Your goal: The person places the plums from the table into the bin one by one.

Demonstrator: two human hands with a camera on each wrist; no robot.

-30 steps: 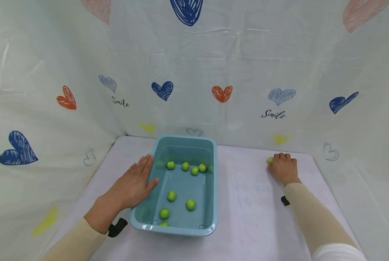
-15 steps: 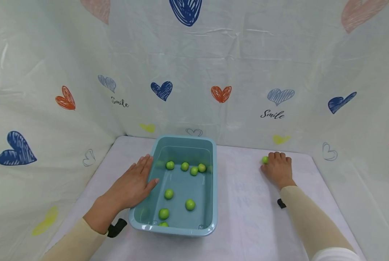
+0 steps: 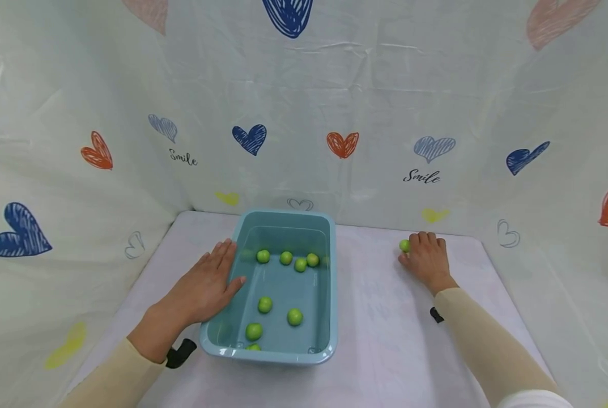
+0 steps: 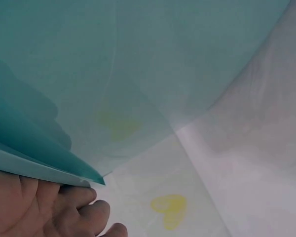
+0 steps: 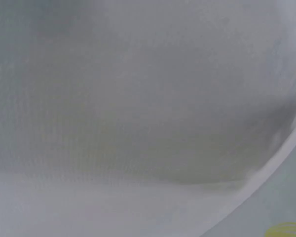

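Note:
A light blue plastic basin (image 3: 329, 294) stands on the table. My left hand (image 3: 196, 289) rests along its left rim with straight fingers, thumb over the inside. In the left wrist view the palm and fingers (image 4: 81, 210) lie against the rim from below. Off to the right, near the table's back edge, my right hand (image 3: 427, 262) holds a small round green fruit (image 3: 404, 245), partly hidden by the curled fingers. Several similar green fruits (image 3: 295, 317) lie scattered on the basin's floor. The right wrist view has only pale, blurred surfaces, with neither hand nor fruit.
The white-covered table (image 3: 365, 317) extends between basin and right hand. A pale curtain (image 3: 375, 102) printed with hearts hangs close behind the table and along both sides. The basin's far end sits near the back edge.
My right hand has moved left along the back of the table, and the green fruit has moved with it. One fruit in the basin has shifted slightly. My left hand stays at the rim.

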